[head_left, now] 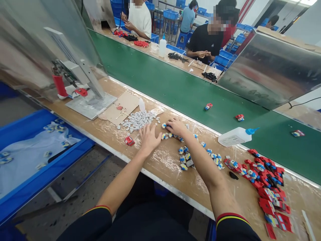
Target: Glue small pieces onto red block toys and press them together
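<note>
My left hand (149, 139) lies palm down with its fingers spread, at the near edge of a pile of small grey pieces (139, 119). A small red toy car part (129, 141) sits to its left. Just right of it, my right hand (176, 127) has its fingers bent, the tips at a small blue, white and yellow block (164, 125). Beneath and beside my right forearm, several similar blocks (183, 159) are scattered; some are hidden by the arm.
A hand press with a red handle (59, 86) stands left, beside cardboard (124, 103). A white bottle (235, 136) lies right, near piled red toy cars (269, 180). Beyond runs a green conveyor belt (160, 80) carrying a few cars; co-workers sit across it. A blue bin (86, 144) is lower left.
</note>
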The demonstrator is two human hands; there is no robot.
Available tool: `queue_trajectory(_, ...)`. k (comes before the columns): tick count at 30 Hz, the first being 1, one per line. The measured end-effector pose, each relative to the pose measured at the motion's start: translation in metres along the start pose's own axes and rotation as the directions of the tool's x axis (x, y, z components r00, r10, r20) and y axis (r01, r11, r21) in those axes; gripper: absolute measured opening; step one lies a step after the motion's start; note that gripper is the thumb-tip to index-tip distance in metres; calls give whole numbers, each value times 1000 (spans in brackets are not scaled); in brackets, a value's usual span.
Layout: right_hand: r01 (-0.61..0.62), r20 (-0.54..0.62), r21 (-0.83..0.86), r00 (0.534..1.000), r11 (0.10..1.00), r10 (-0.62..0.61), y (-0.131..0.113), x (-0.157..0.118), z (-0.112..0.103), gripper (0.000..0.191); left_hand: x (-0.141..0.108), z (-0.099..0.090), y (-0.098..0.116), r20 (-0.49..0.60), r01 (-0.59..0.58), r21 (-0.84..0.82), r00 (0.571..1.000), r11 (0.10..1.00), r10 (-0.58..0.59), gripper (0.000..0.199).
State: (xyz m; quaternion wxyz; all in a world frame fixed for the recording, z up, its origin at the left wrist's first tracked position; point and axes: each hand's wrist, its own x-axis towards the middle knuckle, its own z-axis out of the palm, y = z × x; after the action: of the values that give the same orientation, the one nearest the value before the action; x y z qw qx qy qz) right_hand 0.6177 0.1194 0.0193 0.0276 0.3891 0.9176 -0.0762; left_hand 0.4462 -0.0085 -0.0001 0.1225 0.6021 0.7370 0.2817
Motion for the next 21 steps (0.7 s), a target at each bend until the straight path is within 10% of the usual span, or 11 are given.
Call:
queue_trajectory(5, -50, -21, 4, 999, 999, 50, 22, -34, -6, 35, -16, 0, -10, 51, 38, -52, 998, 998, -36, 49)
queue_trajectory(13, 63, -13, 6, 998, 998, -63, -12, -13, -5, 32, -25, 30, 23, 193, -61, -174, 977, 983, 95, 60)
queue_trajectory(21, -104, -171, -36, 980, 994, 97, 69, -42, 10, 42, 8, 59, 63, 287, -175, -285, 922, 942, 258, 84)
